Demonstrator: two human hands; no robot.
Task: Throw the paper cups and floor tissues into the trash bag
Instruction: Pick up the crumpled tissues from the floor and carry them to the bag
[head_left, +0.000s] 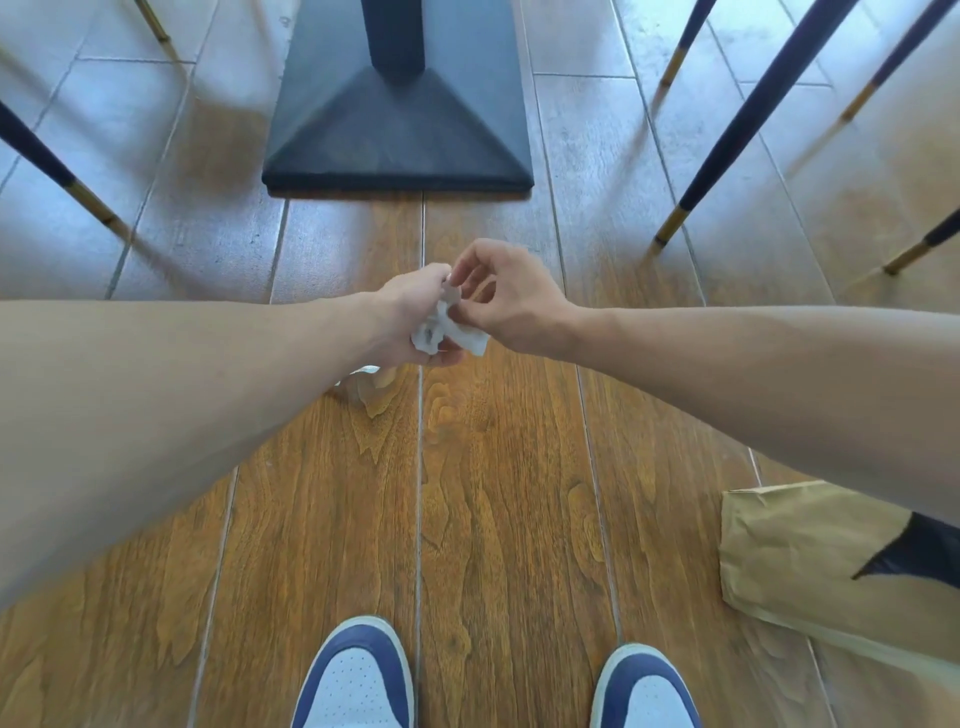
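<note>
Wood-grain plank flooring (509, 519), glossy and seamed lengthwise, fills the view from a person standing over it, warm brown at 6 o'clock and washed pale by glare toward 12. One matte black table base (397, 135), a low square pyramid with a square post rising from its peak, sits at 12 o'clock. Six slim, tapered chair legs are visible, dark with brass-coloured tips: two at 10 to 11 o'clock, four at 1 to 3 o'clock, the nearest of them (727, 150) slanting down to the floor. One creased brown paper bag (800, 551) lies flat on the planks at 4 o'clock, a dark shape showing at its right side, partly hidden by the right forearm. Two blue-and-white shoes stand at 6 o'clock, the left shoe (353, 675) and right shoe (644, 691) with perforated pale toes.

Two bare forearms reach in from 9 and 3 o'clock and meet at centre. The left hand (410, 317) is closed around a crumpled white tissue (447, 332), soft and wrinkled, held above the floor in front of the table base. The right hand (509, 301), wrist bent and fingers curled, pinches the same tissue at its upper edge. A second small pale scrap (363, 376) shows just below the left wrist at 7 o'clock of the hands; whether it lies on the floor cannot be told.
</note>
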